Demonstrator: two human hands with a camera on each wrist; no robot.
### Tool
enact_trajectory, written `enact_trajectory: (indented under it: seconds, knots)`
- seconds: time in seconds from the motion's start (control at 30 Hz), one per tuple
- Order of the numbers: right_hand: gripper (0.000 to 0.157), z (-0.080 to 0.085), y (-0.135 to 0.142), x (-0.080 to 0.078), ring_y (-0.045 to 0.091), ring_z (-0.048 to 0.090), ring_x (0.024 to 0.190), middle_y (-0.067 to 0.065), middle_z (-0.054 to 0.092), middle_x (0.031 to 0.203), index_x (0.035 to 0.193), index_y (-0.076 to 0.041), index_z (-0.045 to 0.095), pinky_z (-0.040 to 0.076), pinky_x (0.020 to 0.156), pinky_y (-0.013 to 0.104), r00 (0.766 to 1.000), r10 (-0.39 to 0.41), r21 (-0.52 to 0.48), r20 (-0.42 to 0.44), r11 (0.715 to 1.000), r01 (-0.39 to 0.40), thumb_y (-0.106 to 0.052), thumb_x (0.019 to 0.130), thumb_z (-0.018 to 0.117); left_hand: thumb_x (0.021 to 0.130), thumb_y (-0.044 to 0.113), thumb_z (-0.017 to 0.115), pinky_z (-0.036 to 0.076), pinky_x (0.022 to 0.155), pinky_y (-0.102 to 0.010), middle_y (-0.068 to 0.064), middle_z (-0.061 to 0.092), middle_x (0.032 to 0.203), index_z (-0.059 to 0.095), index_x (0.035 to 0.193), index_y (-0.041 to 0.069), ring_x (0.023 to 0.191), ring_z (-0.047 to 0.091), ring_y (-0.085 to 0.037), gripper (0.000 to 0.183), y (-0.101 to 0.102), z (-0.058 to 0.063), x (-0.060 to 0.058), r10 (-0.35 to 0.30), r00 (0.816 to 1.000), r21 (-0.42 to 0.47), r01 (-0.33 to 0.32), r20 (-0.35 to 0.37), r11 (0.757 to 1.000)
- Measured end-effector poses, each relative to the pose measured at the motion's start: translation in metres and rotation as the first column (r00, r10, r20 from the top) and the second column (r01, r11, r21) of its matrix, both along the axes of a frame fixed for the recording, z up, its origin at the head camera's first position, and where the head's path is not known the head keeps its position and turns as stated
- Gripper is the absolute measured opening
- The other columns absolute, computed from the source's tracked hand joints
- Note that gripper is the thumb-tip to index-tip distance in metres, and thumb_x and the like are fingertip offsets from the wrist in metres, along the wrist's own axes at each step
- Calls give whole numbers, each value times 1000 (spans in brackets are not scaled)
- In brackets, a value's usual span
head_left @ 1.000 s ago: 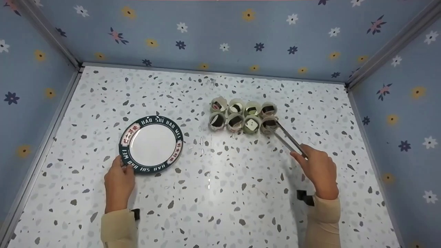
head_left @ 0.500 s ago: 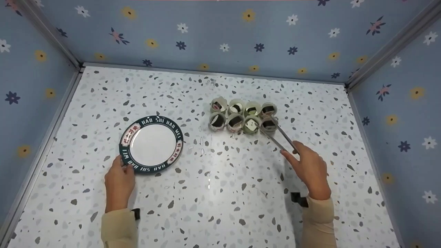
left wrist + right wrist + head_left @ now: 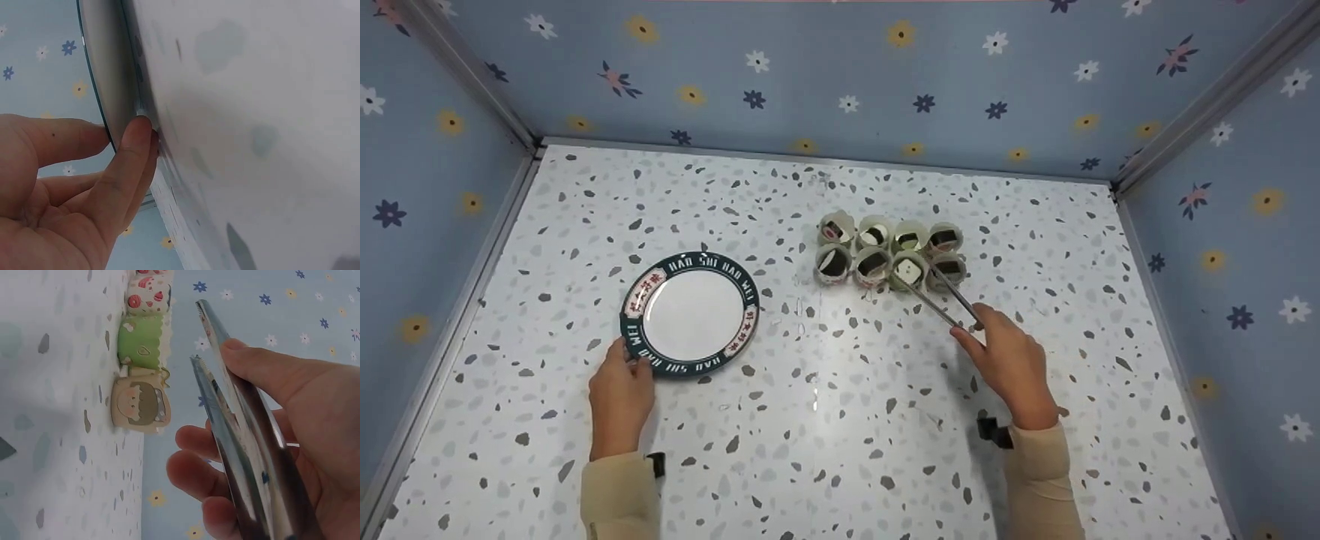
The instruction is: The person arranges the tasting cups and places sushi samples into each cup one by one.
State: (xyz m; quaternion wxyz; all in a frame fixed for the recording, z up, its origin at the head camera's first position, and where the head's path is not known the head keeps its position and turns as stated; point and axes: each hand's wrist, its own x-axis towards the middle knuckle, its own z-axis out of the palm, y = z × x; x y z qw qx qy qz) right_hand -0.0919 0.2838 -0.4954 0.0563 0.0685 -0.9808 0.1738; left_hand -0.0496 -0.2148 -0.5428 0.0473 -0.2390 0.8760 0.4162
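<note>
My left hand (image 3: 620,397) pinches the near-left rim of a round plate (image 3: 694,315) with a white middle and a dark green lettered border. In the left wrist view its thumb is on one face of the plate and its fingers are behind the other. My right hand (image 3: 1009,367) grips metal tongs (image 3: 930,305), arms spread apart. Their tips overlap the near row of small paper cups, around a cup holding a white sushi-like piece (image 3: 908,270). In the right wrist view the toothed tips stand above a green cup (image 3: 140,343) and a cup with a cartoon face (image 3: 140,405).
The cups stand close together in two rows, several holding dark-wrapped pieces such as this one (image 3: 873,264). A speckled white table (image 3: 810,465) lies beneath. Blue flowered panels (image 3: 825,75) enclose it at the back and both sides.
My right hand has moved left with the tongs, from the near row's rightmost cup to the white piece's cup beside it. The tong arms have spread apart. My left hand and the plate look unmoved.
</note>
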Motion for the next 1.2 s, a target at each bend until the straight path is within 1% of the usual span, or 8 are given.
enact_trajectory:
  seconds: [0.17, 0.3, 0.53, 0.77, 0.9, 1.0, 1.1, 1.2]
  knots:
    - [53, -5, -14, -2, 33, 68, 78, 11, 70, 103, 131, -6, 60, 52, 60, 52, 999, 31, -2, -22, 1000, -31, -43, 95, 68, 104, 6, 44, 44, 98, -56, -38, 45, 140, 24, 150, -14, 121, 53, -47, 55, 0, 1, 0, -3, 1000, -20, 3, -23, 1000]
    - [53, -7, -27, -5, 35, 68, 80, 12, 69, 106, 134, -5, 58, 53, 61, 53, 997, 70, -4, -30, 998, -70, -41, 96, 67, 104, 7, 44, 43, 100, -55, -38, 44, 140, 24, 151, -14, 122, 52, -47, 55, 1, 2, -1, 0, 1000, -19, 0, -13, 1000]
    - [48, -14, -51, -7, 35, 65, 72, 13, 65, 105, 133, -6, 55, 52, 56, 51, 984, 156, 5, -89, 988, -156, -37, 98, 66, 104, 8, 43, 41, 102, -56, -37, 44, 142, 23, 151, -14, 124, 51, -47, 55, -1, 1, -1, -2, 1000, -14, 2, 4, 1000]
    - [43, -21, -78, -13, 29, 57, 78, 14, 53, 105, 130, -3, 56, 51, 60, 44, 958, 256, -37, -133, 964, -262, -29, 98, 67, 104, 8, 43, 42, 100, -56, -38, 44, 141, 22, 151, -14, 123, 51, -47, 56, -1, -1, -1, 1, 1000, -9, -1, 13, 1000]
    - [40, -27, -91, -17, 29, 52, 78, 14, 51, 97, 123, 1, 57, 48, 65, 42, 924, 313, -46, -220, 943, -330, -21, 95, 72, 105, 8, 43, 41, 101, -57, -38, 44, 141, 22, 152, -13, 124, 50, -47, 56, 1, 0, -1, 0, 1000, -8, 0, 21, 1000]
    - [38, -30, -103, -19, 30, 52, 76, 14, 51, 94, 120, 2, 58, 48, 62, 44, 905, 337, -25, -258, 934, -355, -19, 93, 74, 104, 7, 43, 42, 101, -57, -38, 45, 139, 23, 151, -14, 123, 51, -47, 55, 1, 0, -1, -2, 1000, -15, 2, 3, 1000]
    - [37, -30, -116, -19, 32, 54, 80, 14, 53, 97, 121, 0, 56, 49, 64, 46, 921, 334, -6, -200, 940, -342, -23, 95, 70, 104, 6, 44, 43, 99, -56, -38, 47, 137, 24, 150, -15, 121, 53, -46, 54, 1, 0, -1, 0, 1000, -24, 0, -18, 1000]
    - [38, -29, -130, -17, 33, 56, 91, 13, 55, 105, 126, -5, 55, 49, 77, 52, 943, 320, 19, -90, 947, -320, -28, 98, 66, 104, 6, 44, 43, 98, -56, -38, 48, 137, 25, 150, -15, 119, 54, -46, 54, 2, 0, -1, 1, 1000, -30, -1, -26, 1000]
